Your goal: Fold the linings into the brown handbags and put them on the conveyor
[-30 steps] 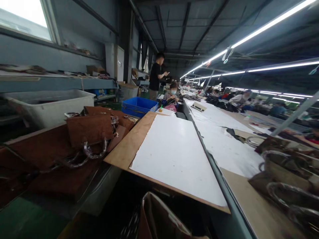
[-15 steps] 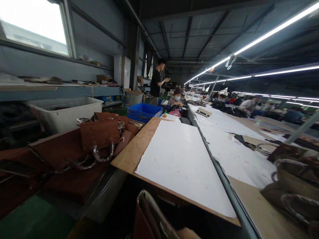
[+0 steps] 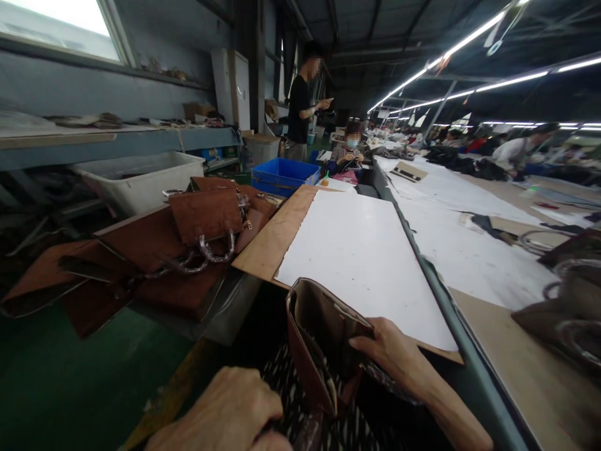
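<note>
A brown handbag (image 3: pixel 307 351) stands with its mouth spread over my lap, showing a tan lining. My right hand (image 3: pixel 387 351) pinches the bag's rim on the right, thumb on the inside and fingers behind. At the lower left, my left hand (image 3: pixel 230 407) is closed, its fingers curled near the bag's bottom edge. What those fingers hold is hidden. A plastic-wrapped handle (image 3: pixel 310 431) hangs just right of that hand. Beyond the bag lies a white sheet (image 3: pixel 352 235) on a wooden board (image 3: pixel 263 244).
Several brown handbags (image 3: pixel 206 216) are heaped on the left, with a white tub (image 3: pixel 141 178) behind. A blue crate (image 3: pixel 284 175) sits past the board. Taupe bags (image 3: pixel 577 294) lie on the long table (image 3: pixel 493 332) at right. One person (image 3: pixel 300 106) stands farther off; another sits nearby.
My view has tipped downward. The handbag has come up further into sight with its mouth spread, my right hand now shows on its rim, and my left hand has appeared.
</note>
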Tool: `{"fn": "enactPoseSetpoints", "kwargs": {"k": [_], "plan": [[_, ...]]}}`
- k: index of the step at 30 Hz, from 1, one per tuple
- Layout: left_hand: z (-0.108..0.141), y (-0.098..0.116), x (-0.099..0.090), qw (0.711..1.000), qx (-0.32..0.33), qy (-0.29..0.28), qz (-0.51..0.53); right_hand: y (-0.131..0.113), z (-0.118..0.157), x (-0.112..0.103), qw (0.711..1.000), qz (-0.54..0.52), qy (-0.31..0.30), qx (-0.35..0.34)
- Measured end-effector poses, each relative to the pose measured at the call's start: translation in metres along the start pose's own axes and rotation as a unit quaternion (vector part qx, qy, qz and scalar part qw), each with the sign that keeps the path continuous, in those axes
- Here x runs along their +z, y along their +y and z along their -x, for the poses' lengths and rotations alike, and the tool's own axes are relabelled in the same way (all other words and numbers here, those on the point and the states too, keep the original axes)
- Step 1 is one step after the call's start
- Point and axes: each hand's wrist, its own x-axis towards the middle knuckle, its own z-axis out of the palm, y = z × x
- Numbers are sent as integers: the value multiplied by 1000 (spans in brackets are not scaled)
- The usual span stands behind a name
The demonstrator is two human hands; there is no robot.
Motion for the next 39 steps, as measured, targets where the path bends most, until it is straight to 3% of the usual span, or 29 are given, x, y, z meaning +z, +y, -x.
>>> {"fn": "enactPoseSetpoints", "kwargs": {"k": [3,6,9,13,17,21,26,31,35,39], "plan": [[-33,14,-30,988,6,145,-61,-3,0,1,1000,-3,-15,-10],[-87,15,-38,974,35,199,-100,-9,-1,-1,1000,-9,-24,-4],[-133,-9,-25,989,-28,141,-32,-14,4,-5,1000,-9,-24,4],[-160,-56,-6,987,-79,53,131,-16,16,-16,1000,-4,-26,17],[-160,-85,-11,961,-68,-72,258,-17,24,-27,996,-4,-81,32],[-138,-84,-26,946,-51,-180,266,-7,28,-34,989,-57,-138,10],[-109,-77,-19,938,-44,-269,213,29,21,-7,960,-161,-228,-26],[-114,-78,-7,951,-36,-280,127,55,18,30,949,-240,-204,-28],[-121,-66,-13,957,-6,-283,61,59,23,29,933,-276,-231,-5],[-117,-53,-15,975,27,-212,-58,55,24,26,920,-308,-241,16]]}}
